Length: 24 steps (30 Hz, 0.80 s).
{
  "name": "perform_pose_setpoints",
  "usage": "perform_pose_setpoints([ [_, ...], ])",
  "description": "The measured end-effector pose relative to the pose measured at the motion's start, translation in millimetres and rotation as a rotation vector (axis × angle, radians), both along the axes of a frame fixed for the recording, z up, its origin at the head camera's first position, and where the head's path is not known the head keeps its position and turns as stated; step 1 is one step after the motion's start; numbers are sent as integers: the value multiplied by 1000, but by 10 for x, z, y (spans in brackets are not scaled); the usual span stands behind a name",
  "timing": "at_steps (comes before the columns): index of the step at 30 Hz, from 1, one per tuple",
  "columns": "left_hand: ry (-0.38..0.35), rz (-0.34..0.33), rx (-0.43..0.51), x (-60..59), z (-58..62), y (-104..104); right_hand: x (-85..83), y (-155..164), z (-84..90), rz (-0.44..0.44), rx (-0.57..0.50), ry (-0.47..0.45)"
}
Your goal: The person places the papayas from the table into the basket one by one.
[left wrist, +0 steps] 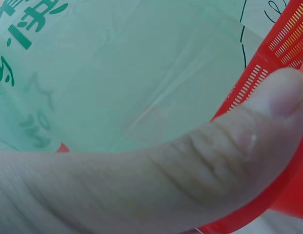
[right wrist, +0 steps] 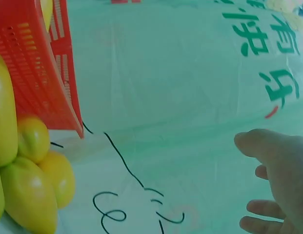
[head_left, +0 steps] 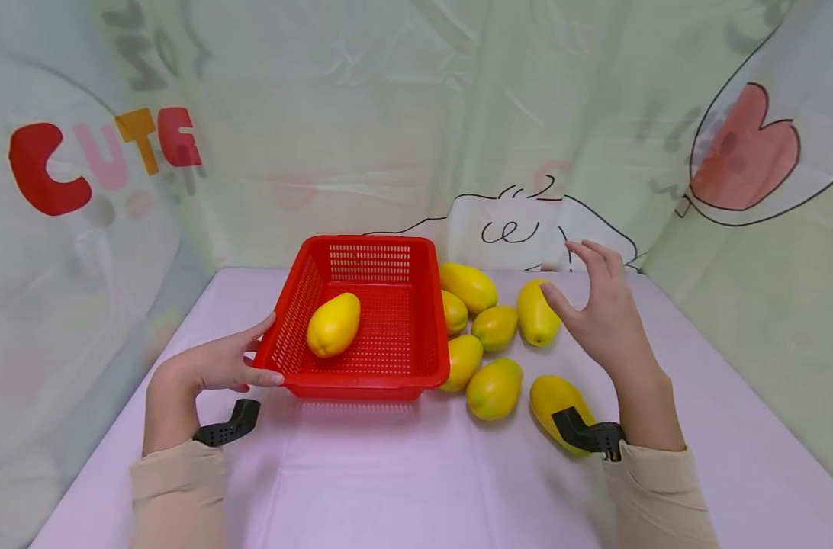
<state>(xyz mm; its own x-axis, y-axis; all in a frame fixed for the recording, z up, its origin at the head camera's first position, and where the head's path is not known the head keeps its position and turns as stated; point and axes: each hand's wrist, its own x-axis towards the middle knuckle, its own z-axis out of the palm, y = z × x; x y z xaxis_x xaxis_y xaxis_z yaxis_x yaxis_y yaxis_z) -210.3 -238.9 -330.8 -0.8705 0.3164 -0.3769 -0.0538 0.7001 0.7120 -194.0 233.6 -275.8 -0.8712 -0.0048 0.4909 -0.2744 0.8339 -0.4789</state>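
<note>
Red basket (head_left: 368, 383): my left hand (head_left: 220, 362) grips it; yellow fruits (head_left: 494, 390) crowd its right, printed sheeting (head_left: 382, 130) behind; right hand (head_left: 598, 313) released.

The basket (head_left: 361, 382) stands on the table (head_left: 361, 488), before the back sheet (head_left: 320, 152), with my left hand (head_left: 220, 362) at its front left corner. One fruit (head_left: 332, 326) lies inside, in the left half. To the basket's right, five visible fruits (head_left: 495, 328) lie close together; right of their rear part lies a sixth (head_left: 538, 324). A seventh (head_left: 554, 395) lies nearer me, right of the front ones. My right hand (head_left: 602, 313) is farther right than the cluster.
</note>
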Motion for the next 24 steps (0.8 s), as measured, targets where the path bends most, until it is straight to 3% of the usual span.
perform_pose_setpoints([
  [8,-5,-2,-2,14,11,13,-98,313,-111,-95,-22,-103],
  [16,6,-25,16,24,10,7,-385,533,-479,-107,-64,-238],
  [24,15,-38,19,19,4,0,-525,581,-622,-96,-58,-311],
])
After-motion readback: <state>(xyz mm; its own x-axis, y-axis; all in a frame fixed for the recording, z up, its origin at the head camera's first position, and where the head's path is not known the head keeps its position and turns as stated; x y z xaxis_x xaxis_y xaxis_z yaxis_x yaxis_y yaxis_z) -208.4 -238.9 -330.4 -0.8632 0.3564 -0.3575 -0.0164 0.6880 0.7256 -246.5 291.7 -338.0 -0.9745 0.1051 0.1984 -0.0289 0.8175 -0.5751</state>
